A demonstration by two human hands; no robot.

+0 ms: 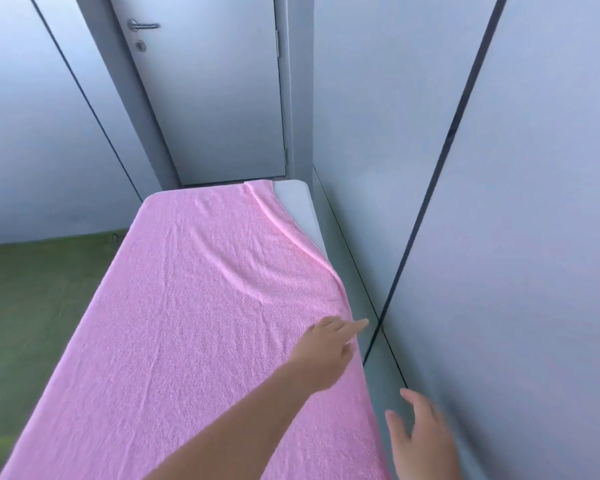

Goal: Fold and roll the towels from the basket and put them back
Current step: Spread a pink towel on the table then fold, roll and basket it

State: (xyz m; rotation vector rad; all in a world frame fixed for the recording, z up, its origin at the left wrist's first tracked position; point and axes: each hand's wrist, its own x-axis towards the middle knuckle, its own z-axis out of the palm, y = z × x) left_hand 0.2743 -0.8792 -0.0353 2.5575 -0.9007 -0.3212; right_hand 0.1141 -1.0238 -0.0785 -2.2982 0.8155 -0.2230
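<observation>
The pink towel (194, 306) lies spread flat on a narrow table (295, 199). Its long axis runs from the near edge away toward the far door (215, 98), leaning slightly right. It covers nearly the whole top; only the far right corner of the table shows bare, where the towel's right edge slants inward in a raised fold.

The left hand (326, 351) reaches across to that right edge, index finger straight and pointing over it, the hand released and gripping nothing that can be seen. The right hand (420, 441) hovers beyond the near right edge, fingers spread and loose, blurred, holding nothing.

A grey wall panel (534, 237) stands just beside the table's right side, leaving only a slim gap there, and a dark seam (440, 161) runs down it. A green floor (32, 289) lies to the left.

The towel is terry cloth with soft wrinkles; the table top is white and smooth with rounded corners; the door has a metal lever handle (142, 25).
</observation>
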